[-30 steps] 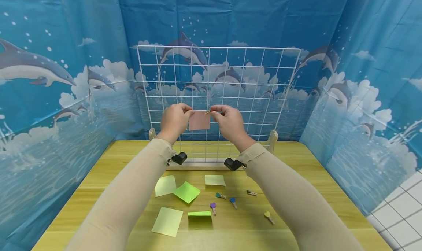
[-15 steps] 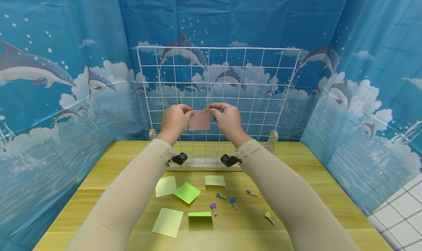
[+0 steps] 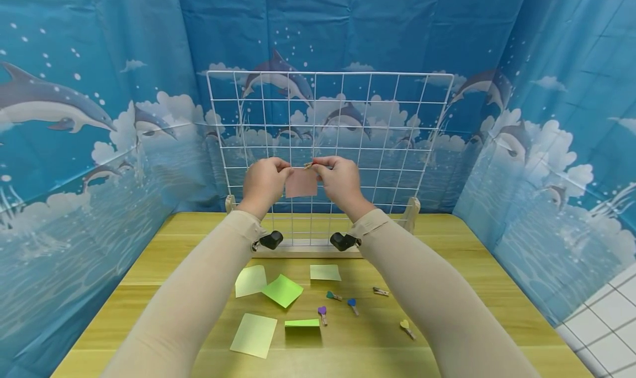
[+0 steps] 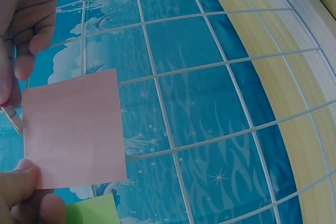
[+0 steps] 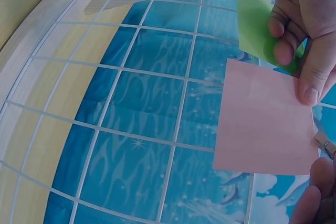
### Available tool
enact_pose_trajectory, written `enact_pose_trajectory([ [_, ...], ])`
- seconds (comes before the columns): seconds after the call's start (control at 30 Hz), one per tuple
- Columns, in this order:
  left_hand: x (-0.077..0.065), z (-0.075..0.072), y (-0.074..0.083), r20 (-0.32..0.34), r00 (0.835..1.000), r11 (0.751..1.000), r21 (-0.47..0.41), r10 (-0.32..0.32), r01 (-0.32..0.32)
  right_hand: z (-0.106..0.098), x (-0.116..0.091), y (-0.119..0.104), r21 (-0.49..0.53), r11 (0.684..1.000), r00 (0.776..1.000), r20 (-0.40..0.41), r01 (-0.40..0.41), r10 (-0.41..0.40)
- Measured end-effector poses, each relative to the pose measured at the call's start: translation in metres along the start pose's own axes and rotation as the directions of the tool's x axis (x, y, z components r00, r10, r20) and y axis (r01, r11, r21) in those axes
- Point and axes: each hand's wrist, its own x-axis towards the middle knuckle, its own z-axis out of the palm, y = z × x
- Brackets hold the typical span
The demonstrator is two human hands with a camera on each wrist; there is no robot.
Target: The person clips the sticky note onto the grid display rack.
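Note:
My left hand (image 3: 265, 184) pinches a pink sticky note (image 3: 301, 183) by its upper left corner against the white wire grid (image 3: 382, 127). Between the thumb and fingers of my right hand (image 3: 343, 182) is a small wooden clothespin (image 3: 309, 165) with a bit of red on it. Its tip lies right at the note's top edge, as the right wrist view also shows with the clothespin (image 5: 324, 143) there. A green sticky note (image 5: 255, 24) hangs beside the pink one, behind my left hand, which hides it in the head view.
Several yellow and green sticky notes, among them a bright green one (image 3: 282, 291), lie on the wooden table (image 3: 189, 245). Right of them are small clothespins with heart tops, such as a purple one (image 3: 323, 314) and a yellow one (image 3: 407, 329). Dolphin-print curtains surround the table.
My right hand has shifted slightly left, bringing the clothespin further in along the pink note's top edge. The left hand stays on the note's corner.

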Motion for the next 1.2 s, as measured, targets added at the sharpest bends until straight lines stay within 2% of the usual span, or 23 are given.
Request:
enact_pose_trajectory([
  [0.23, -0.0011, 0.0003, 0.0003, -0.015, 1.0, 1.0, 0.002, 0.009, -0.009, 0.0005, -0.0001, -0.0018, -0.02, 1.0, 1.0, 0.001, 0.003, -0.003],
  [0.47, -0.0017, 0.0002, 0.0014, -0.02, 1.0, 1.0, 0.008, 0.013, -0.013, 0.0015, -0.0013, -0.0035, -0.117, 0.992, 0.999, 0.0, 0.048, -0.048],
  [0.7, -0.0023, 0.0015, 0.0017, -0.032, 0.999, 1.0, 0.003, 0.003, -0.003, 0.0036, -0.0029, -0.0014, -0.227, 0.965, 0.991, -0.014, 0.129, -0.136],
  [0.83, -0.0023, 0.0024, 0.0014, -0.034, 0.999, 1.0, 0.01, 0.011, -0.011, 0.0043, -0.0026, -0.0002, -0.257, 0.952, 0.984, -0.013, 0.166, -0.175],
  [1.2, -0.0022, 0.0015, 0.002, -0.033, 0.999, 1.0, 0.011, 0.018, -0.018, 0.0028, 0.0022, -0.0046, -0.354, 0.913, 0.979, 0.047, 0.202, -0.198],
])
